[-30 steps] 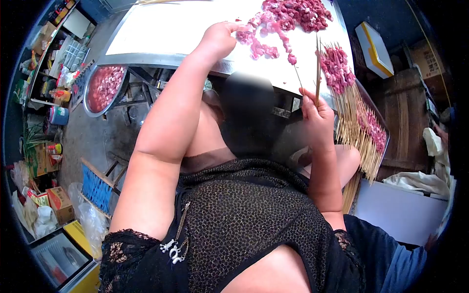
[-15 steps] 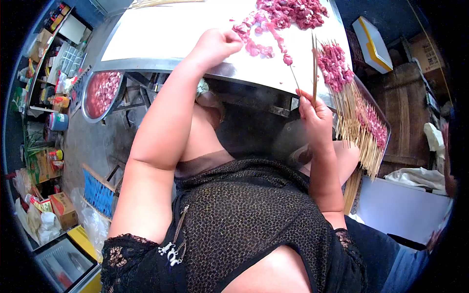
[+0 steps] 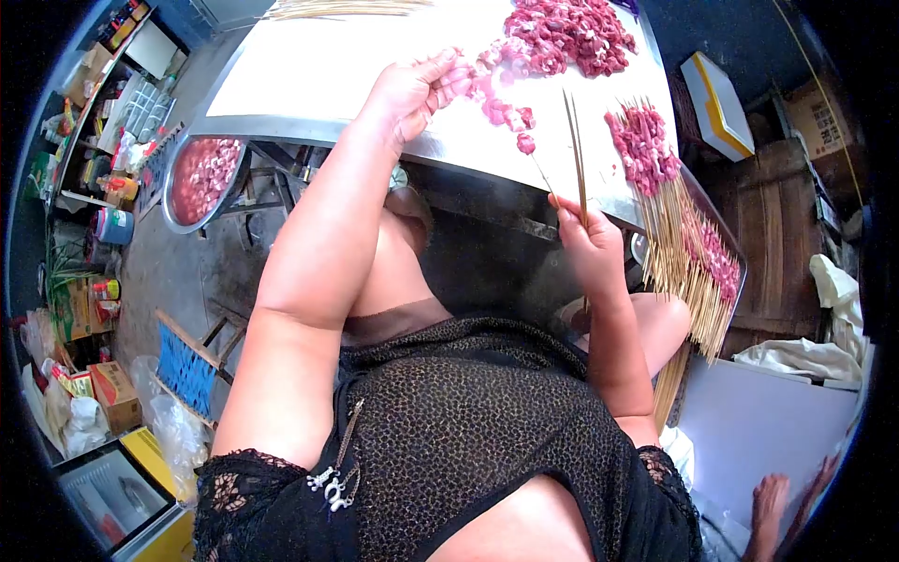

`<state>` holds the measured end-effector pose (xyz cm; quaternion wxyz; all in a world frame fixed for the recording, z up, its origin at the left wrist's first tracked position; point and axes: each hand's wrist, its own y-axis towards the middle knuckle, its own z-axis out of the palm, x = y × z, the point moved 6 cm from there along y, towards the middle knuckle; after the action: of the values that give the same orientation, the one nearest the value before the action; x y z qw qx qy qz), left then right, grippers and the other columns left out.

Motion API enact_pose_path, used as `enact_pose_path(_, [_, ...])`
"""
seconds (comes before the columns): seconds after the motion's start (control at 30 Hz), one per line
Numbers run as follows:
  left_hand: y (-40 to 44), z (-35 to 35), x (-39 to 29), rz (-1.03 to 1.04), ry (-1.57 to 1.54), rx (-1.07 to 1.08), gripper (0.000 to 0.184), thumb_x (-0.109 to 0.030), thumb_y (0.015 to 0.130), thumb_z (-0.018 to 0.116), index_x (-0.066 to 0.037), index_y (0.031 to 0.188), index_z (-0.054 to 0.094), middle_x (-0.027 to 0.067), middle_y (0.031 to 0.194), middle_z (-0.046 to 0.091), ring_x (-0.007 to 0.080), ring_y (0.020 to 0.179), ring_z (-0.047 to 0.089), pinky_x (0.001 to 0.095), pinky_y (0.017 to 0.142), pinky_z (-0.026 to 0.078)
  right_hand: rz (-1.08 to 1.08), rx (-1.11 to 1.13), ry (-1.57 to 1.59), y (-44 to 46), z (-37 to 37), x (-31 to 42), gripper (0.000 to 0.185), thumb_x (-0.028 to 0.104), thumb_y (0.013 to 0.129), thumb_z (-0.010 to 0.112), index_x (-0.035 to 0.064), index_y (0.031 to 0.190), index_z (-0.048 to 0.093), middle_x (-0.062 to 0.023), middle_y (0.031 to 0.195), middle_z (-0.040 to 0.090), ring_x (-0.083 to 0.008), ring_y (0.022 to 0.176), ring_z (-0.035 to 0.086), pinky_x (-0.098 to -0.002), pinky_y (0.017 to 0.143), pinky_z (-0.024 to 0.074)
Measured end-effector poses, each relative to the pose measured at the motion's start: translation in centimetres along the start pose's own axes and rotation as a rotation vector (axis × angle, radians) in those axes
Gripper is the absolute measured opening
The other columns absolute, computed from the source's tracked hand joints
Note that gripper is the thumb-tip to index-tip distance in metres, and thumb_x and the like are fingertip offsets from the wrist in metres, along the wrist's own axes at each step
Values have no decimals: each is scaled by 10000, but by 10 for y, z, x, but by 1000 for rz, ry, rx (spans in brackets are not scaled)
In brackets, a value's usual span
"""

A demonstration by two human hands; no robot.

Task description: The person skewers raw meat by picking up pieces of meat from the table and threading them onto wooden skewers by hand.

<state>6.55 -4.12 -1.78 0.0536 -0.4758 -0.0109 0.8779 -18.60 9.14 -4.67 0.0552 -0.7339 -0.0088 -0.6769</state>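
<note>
My right hand is closed on a skewer, and also grips a few bare wooden sticks that point up. Chunks of pink meat are threaded along the skewer's far end, over the metal table. My left hand is at the table's near side with its fingers curled, close to loose pale meat; what lies in its fingertips is too blurred to make out. Beyond both hands is a heap of red meat pieces. Right of my right hand, finished meat skewers lie stacked in rows.
More bare sticks lie at the table's far left. A metal basin of meat stands below left, near a blue-seated stool. A white foam box is at right. Another person's bare limbs show at lower right.
My left hand has risen slightly and its fingers have loosened from a tight pinch. My right hand has moved a little left and down with the skewer. Another person's limbs have appeared at lower right.
</note>
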Motion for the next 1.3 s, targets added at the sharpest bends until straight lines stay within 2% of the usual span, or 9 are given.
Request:
enact_pose_path(0.1, [-3,3,-4,-25,6,-29,301,-196,945,440,27,1135,509,164,976,621,203,835,640,275,690,550,-24,9,-127,0,4,5,227,69,896,519,2,1094,609,91,694,470,-3,584,381,-145,523,300])
enact_pose_path(0.3, [-10,17,-6,-49,-121,43,317,-198,958,402,32,1152,500,172,1036,615,214,886,640,253,667,544,-2,9,-79,-1,7,6,217,69,895,521,2,1079,615,87,698,474,-1,591,382,-145,525,301])
enact_pose_path(0.53, [-11,22,-8,-23,-58,58,321,-197,953,414,37,1156,500,175,1033,617,228,919,634,254,698,544,-39,-6,-132,2,-3,3,201,61,888,530,9,1057,627,87,703,483,2,597,385,-144,528,305])
enact_pose_path(0.6, [-10,23,-7,-12,-19,78,320,-190,947,432,41,1155,506,165,1006,628,209,897,639,246,702,540,-153,-44,-228,3,-8,8,206,84,877,550,35,1054,642,73,680,497,-14,599,403,-166,535,340])
enact_pose_path(0.7, [-10,24,-8,25,50,82,318,-178,940,448,46,1157,508,159,986,634,209,895,639,248,715,537,-77,-33,-260,3,-15,10,202,93,878,556,39,1052,644,65,690,516,-17,609,412,-169,550,355])
enact_pose_path(0.77, [-13,27,-9,29,45,70,318,-174,937,455,47,1159,508,161,983,634,212,896,639,255,729,537,-24,-22,-257,4,-15,4,202,97,878,560,40,1054,643,61,693,523,-18,613,414,-168,555,358])
enact_pose_path(1.0, [-16,34,-5,-16,-69,101,288,-152,930,461,47,1130,521,163,1005,623,232,923,630,298,777,533,-153,-66,-192,7,-3,-6,196,102,884,559,34,1047,643,76,670,485,-13,581,389,-162,524,333])
enact_pose_path(1.2, [-16,42,-7,-53,-100,129,273,-161,936,446,47,1087,536,173,1027,614,259,954,620,313,777,531,-51,-23,-17,6,4,-8,213,94,898,530,-2,1067,617,83,632,445,5,536,346,-144,477,274])
enact_pose_path(1.3, [-17,46,-8,-55,-95,153,266,-164,936,444,46,1067,543,176,1023,621,258,962,618,322,782,528,153,89,176,3,16,-7,226,116,907,507,7,1085,593,93,577,406,-1,461,326,-159,411,248])
